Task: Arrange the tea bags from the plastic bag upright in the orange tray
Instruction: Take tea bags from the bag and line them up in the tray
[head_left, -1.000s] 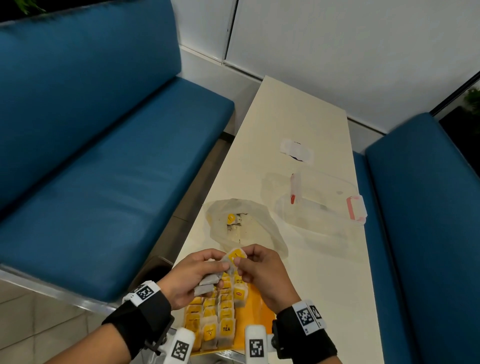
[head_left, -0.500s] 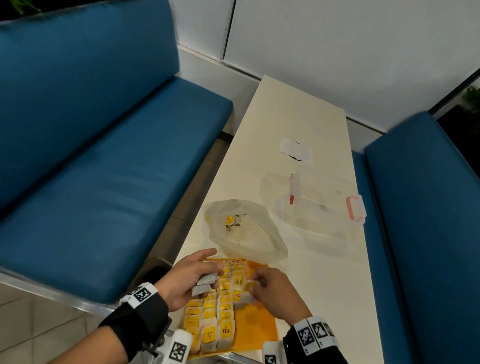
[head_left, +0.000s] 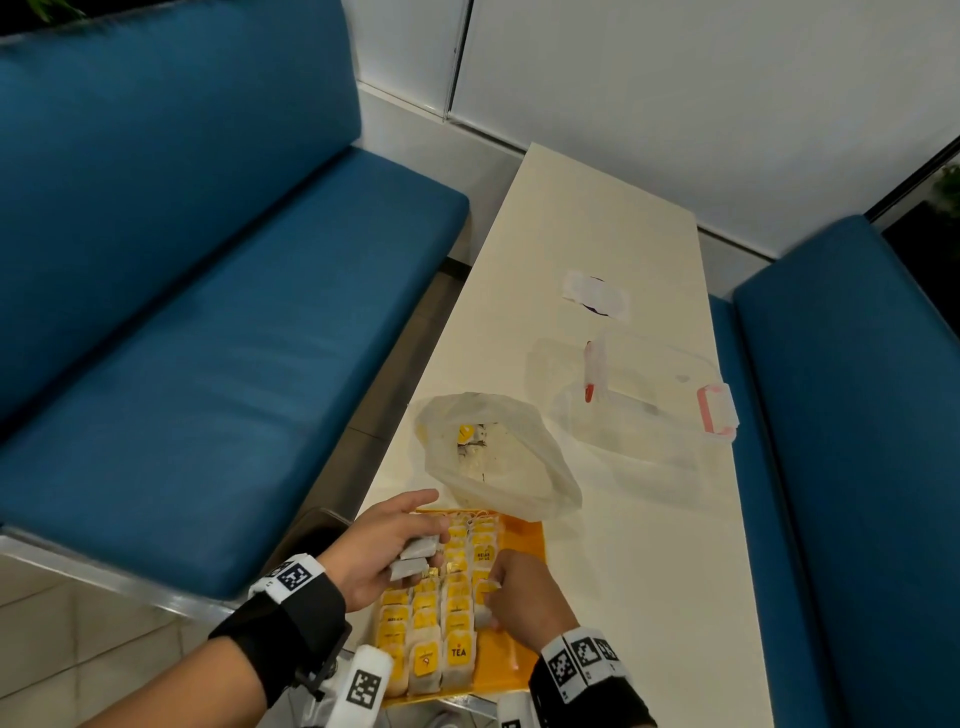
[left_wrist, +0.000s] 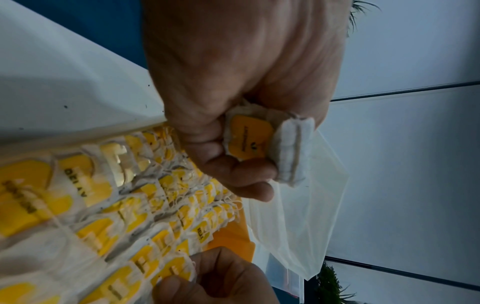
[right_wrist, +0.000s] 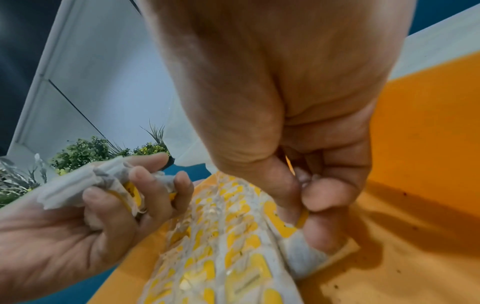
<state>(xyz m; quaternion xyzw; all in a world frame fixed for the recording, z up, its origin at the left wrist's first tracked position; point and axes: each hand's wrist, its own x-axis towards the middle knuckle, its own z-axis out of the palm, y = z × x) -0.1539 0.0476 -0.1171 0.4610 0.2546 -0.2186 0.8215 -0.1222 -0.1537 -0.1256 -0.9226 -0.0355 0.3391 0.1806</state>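
The orange tray (head_left: 527, 540) lies at the table's near edge, with rows of white tea bags with yellow tags (head_left: 441, 623) standing upright along its left part. My left hand (head_left: 384, 556) hovers over the tray's left side and grips a small bundle of tea bags (head_left: 415, 558), seen as tea bags (left_wrist: 262, 142) curled in the fingers. My right hand (head_left: 519, 597) is down in the tray, pinching one tea bag (right_wrist: 301, 253) at the right end of the rows. The translucent plastic bag (head_left: 498, 452) lies just beyond the tray with a few tea bags inside.
A clear plastic container (head_left: 644, 405) with pink latches stands beyond the bag to the right. A small white wrapper (head_left: 597, 293) lies farther up the cream table (head_left: 649, 571). Blue benches (head_left: 208, 312) flank the table on both sides.
My right hand has come down from in front of the left hand into the tray, carrying one tea bag to the rows. The left hand has stayed put with its bundle.
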